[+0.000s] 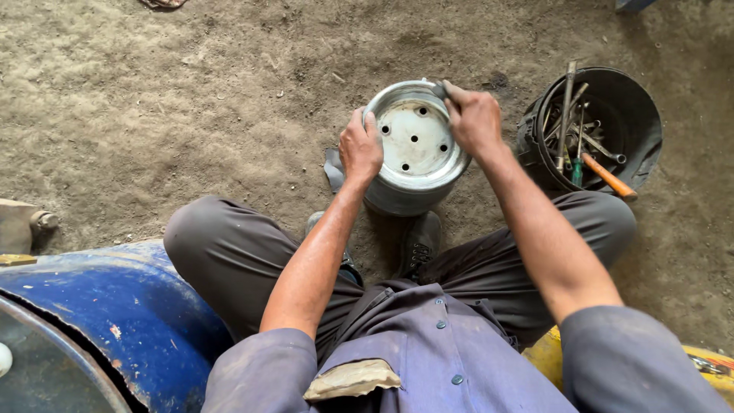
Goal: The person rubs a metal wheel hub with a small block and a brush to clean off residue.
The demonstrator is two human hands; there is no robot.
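Observation:
A round silver metal rim (417,145) with several holes in its white centre disc stands on the dirt floor between my feet. My left hand (359,147) grips its left edge with the fingers curled over the lip. My right hand (474,118) rests on the upper right edge and holds a small grey tool or part against the lip; what it is I cannot tell. A flat grey piece (333,170) pokes out from under my left hand beside the rim.
A black bucket (638,115) full of metal tools, one with an orange handle (608,177), stands right of the rim. A blue drum (99,321) lies at lower left. A yellow object (711,363) sits at lower right. Bare dirt floor lies beyond.

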